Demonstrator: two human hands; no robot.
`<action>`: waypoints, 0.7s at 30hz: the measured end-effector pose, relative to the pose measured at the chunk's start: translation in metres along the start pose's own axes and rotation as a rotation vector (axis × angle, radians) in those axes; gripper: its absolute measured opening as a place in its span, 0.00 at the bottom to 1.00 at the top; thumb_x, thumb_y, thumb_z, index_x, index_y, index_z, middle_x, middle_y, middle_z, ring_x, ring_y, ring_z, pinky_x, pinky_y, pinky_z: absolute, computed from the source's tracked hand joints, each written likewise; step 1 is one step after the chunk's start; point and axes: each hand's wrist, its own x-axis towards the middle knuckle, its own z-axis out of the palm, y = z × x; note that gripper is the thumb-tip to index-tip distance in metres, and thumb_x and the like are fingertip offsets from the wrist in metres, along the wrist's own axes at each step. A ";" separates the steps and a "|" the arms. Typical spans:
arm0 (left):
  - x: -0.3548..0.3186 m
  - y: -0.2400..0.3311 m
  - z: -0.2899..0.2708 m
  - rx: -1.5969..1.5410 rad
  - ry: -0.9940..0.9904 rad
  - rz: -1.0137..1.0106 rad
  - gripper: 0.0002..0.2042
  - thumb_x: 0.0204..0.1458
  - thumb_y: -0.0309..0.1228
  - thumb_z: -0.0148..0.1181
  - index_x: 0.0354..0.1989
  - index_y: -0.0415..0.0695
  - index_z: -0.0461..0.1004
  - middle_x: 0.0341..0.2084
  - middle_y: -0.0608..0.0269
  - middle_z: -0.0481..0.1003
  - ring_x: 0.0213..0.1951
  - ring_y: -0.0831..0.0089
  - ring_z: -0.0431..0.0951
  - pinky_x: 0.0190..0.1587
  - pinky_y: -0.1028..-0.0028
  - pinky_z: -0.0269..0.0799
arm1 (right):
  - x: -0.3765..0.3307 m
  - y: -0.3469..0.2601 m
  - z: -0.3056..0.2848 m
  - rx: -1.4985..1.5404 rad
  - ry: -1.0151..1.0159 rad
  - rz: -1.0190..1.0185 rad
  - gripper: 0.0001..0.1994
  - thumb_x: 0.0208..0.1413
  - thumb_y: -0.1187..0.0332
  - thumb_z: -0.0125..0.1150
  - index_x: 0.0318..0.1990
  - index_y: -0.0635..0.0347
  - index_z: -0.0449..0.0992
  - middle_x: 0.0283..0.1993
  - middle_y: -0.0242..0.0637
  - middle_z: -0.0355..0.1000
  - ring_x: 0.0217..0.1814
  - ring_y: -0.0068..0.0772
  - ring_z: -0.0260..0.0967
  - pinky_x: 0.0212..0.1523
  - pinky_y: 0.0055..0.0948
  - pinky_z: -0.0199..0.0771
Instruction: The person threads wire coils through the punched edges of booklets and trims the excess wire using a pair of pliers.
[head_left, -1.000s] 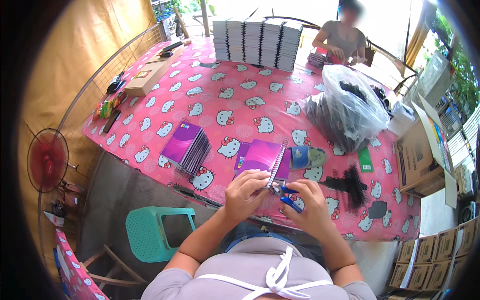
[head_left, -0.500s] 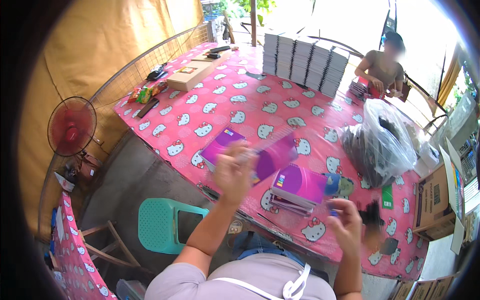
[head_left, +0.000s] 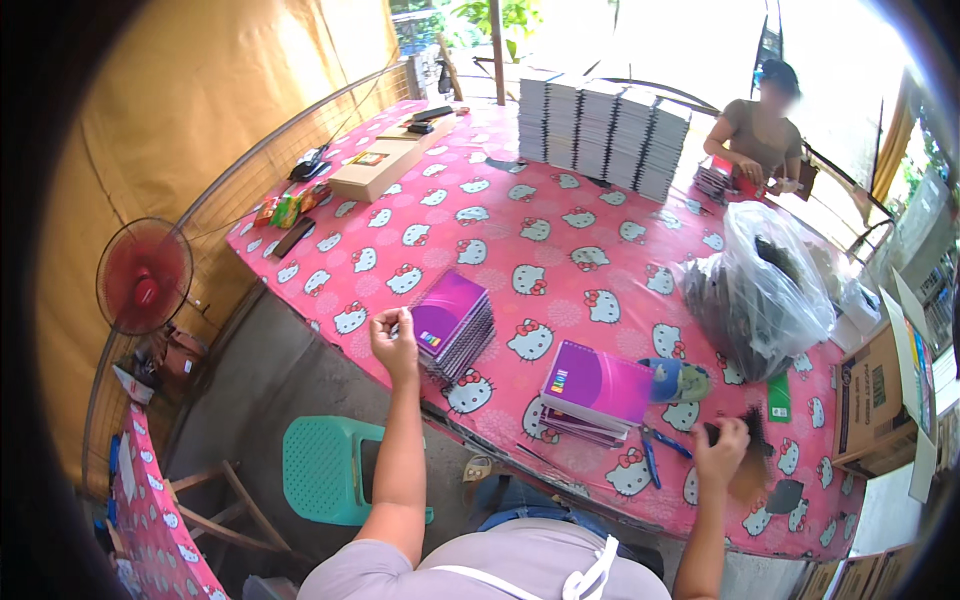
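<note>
From the head camera, your left hand (head_left: 395, 345) hovers just off the table's near edge beside a stack of purple spiral notebooks (head_left: 452, 325), fingers curled loosely, and you cannot tell whether it holds anything. Your right hand (head_left: 722, 450) is closed around a bunch of black binding combs (head_left: 752, 440) near the table's near right corner, with a second purple notebook stack (head_left: 596, 392) and blue pliers (head_left: 655, 452) lying between your hands.

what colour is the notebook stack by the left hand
Purple covers on the notebook stack, clearest in the head view.
</note>
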 end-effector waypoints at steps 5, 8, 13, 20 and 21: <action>0.005 0.077 0.036 0.296 -0.101 0.252 0.08 0.51 0.24 0.59 0.39 0.39 0.72 0.36 0.63 0.73 0.41 0.73 0.71 0.48 0.73 0.67 | 0.015 0.076 0.019 -0.233 -0.154 0.183 0.16 0.45 0.59 0.66 0.33 0.62 0.73 0.38 0.47 0.71 0.42 0.51 0.70 0.40 0.44 0.71; -0.014 0.149 0.082 0.094 -0.424 0.131 0.11 0.52 0.24 0.57 0.44 0.39 0.73 0.38 0.62 0.74 0.42 0.73 0.71 0.48 0.73 0.67 | 0.016 0.076 0.013 -0.158 -0.140 0.159 0.12 0.48 0.62 0.64 0.33 0.63 0.74 0.34 0.47 0.72 0.38 0.52 0.71 0.36 0.45 0.72; -0.095 0.175 0.166 0.198 -1.247 0.398 0.14 0.51 0.32 0.61 0.44 0.40 0.75 0.38 0.52 0.77 0.44 0.63 0.76 0.48 0.70 0.69 | 0.029 0.055 -0.013 -0.057 -0.041 0.202 0.11 0.48 0.63 0.64 0.36 0.60 0.78 0.35 0.49 0.69 0.39 0.53 0.69 0.38 0.43 0.70; -0.108 0.172 0.188 0.492 -1.738 0.105 0.09 0.48 0.32 0.63 0.35 0.41 0.80 0.29 0.51 0.79 0.34 0.65 0.80 0.40 0.68 0.73 | 0.026 0.048 -0.027 0.094 0.011 0.119 0.08 0.48 0.71 0.63 0.36 0.63 0.76 0.36 0.48 0.68 0.38 0.50 0.69 0.38 0.41 0.70; -0.109 0.172 0.188 0.466 -1.720 0.086 0.09 0.47 0.31 0.63 0.35 0.41 0.80 0.28 0.51 0.79 0.34 0.65 0.80 0.40 0.68 0.73 | 0.026 0.047 -0.028 0.154 0.019 0.065 0.08 0.48 0.73 0.63 0.36 0.64 0.75 0.37 0.47 0.67 0.38 0.49 0.69 0.38 0.41 0.70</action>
